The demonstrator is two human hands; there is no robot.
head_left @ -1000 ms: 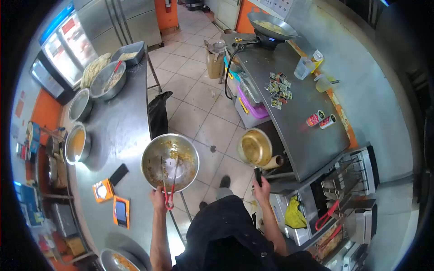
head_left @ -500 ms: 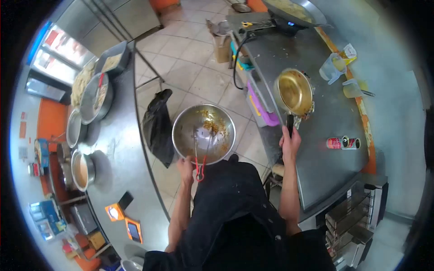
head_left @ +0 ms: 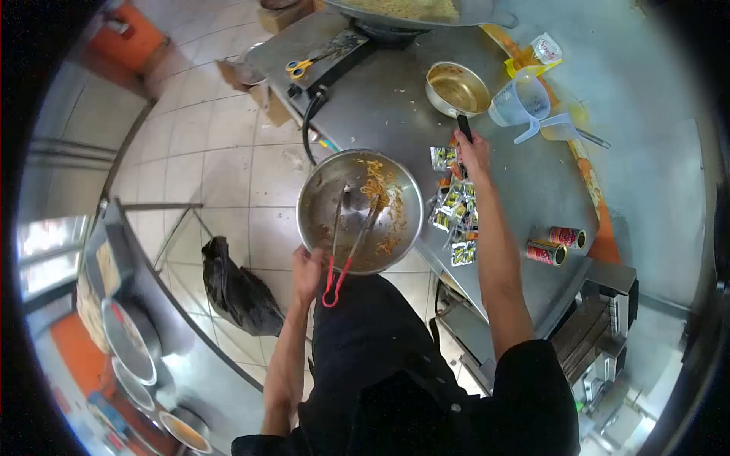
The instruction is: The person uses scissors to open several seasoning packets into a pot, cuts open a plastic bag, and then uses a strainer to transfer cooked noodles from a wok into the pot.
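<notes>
My left hand (head_left: 307, 272) is closed on the rim of a large steel mixing bowl (head_left: 319, 213), holding it in front of my apron. Orange-brown noodle bits and sauce cling to the bowl's inside. Tongs (head_left: 331, 287) with red handles lean in it, the handle end sticking out over the near rim beside my left hand. Stretched forward over the steel counter, my right hand (head_left: 473, 156) grips the black handle of a small saucepan (head_left: 458, 90), whose inside looks golden. Just below that hand lie several seasoning sachets (head_left: 454, 209) in a heap.
A measuring jug (head_left: 522, 100) and a smaller clear cup (head_left: 559, 128) stand right of the saucepan. Two cans (head_left: 547, 252) lie nearer me. Scissors (head_left: 298, 69) and a wide wok (head_left: 411, 9) of noodles are farther off. A black bag (head_left: 236, 292) sits on the floor, left.
The view has turned rightward. My right hand has moved the saucepan farther along the counter towards the jug, uncovering the sachets. The bowl, still in my left hand, is now close to the counter edge.
</notes>
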